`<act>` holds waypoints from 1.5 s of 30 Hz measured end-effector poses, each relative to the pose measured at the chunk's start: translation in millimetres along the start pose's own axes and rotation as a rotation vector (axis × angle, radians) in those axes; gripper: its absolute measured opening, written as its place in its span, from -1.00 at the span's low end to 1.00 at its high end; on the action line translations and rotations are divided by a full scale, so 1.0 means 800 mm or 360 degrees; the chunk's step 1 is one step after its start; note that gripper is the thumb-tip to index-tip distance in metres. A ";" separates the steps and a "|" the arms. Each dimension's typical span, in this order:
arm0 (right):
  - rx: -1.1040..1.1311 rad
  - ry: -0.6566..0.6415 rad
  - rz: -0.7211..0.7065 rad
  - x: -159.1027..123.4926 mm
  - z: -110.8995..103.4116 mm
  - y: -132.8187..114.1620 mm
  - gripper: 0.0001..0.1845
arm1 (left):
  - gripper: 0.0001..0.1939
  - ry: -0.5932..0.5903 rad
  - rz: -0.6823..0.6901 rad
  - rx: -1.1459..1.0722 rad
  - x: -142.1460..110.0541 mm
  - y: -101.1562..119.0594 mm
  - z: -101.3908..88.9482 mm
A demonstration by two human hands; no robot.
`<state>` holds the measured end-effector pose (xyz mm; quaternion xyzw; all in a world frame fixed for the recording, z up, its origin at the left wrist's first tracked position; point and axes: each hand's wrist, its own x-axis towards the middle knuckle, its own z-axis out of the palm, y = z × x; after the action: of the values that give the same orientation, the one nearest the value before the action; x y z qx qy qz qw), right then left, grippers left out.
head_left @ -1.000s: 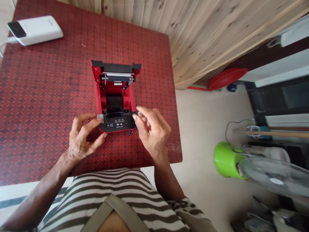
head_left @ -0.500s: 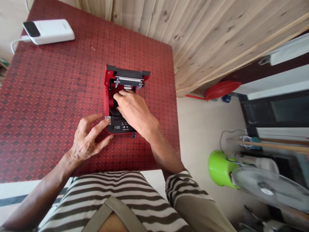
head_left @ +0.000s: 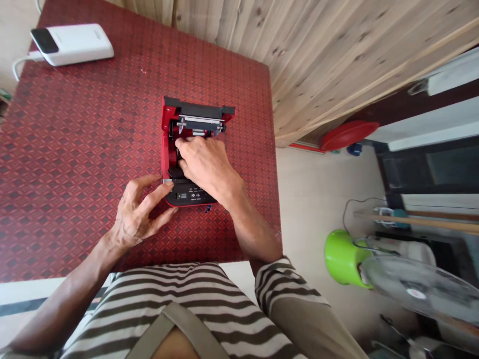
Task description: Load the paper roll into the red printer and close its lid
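A small red-and-black device (head_left: 187, 196) stands on the table, its hinged lid (head_left: 198, 109) raised at the back. A metal bar and a dark roller show inside the lid. My left hand (head_left: 136, 212) holds the near left corner: the index fingertip rests on a silvery patch, the thumb lies at the front edge and other fingers touch the left side. My right hand (head_left: 209, 167) reaches into the open bay with fingers curled and closed. Whatever is between those fingertips is hidden. A loose-looking dark flap (head_left: 175, 173) lies by the right thumb.
The table (head_left: 93, 124) has a red patterned cover. A white power bank (head_left: 80, 45) with a cable lies at its far left corner. Wooden panelling (head_left: 232, 30) borders the far side. Right of the table are a green bucket (head_left: 340, 257) and a fan (head_left: 422, 284).
The right fingers have shifted slightly within the bay, and the dark flap beside the thumb looks a little more raised. My left hand stays at the corner. The view has shifted slightly.
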<state>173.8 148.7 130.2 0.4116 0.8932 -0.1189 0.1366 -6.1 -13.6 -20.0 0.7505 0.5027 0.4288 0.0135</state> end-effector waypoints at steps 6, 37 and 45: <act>0.0019 0.0049 -0.0025 -0.002 -0.002 0.002 -0.38 | -0.21 0.0047 -0.0013 -0.0083 0.003 -0.001 0.002; 0.1870 0.1120 0.0274 -0.022 0.200 0.157 -0.48 | -0.13 0.0017 0.0055 0.0018 0.011 -0.020 -0.002; 0.1837 0.1005 0.0309 -0.044 0.199 0.163 -0.21 | -0.17 -0.0016 0.0038 0.0023 0.008 -0.020 -0.004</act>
<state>319.1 155.1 -19.9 0.5123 0.6421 -0.4390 -0.3640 -19.7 -2.2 -21.3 0.7587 0.4968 0.4214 0.0055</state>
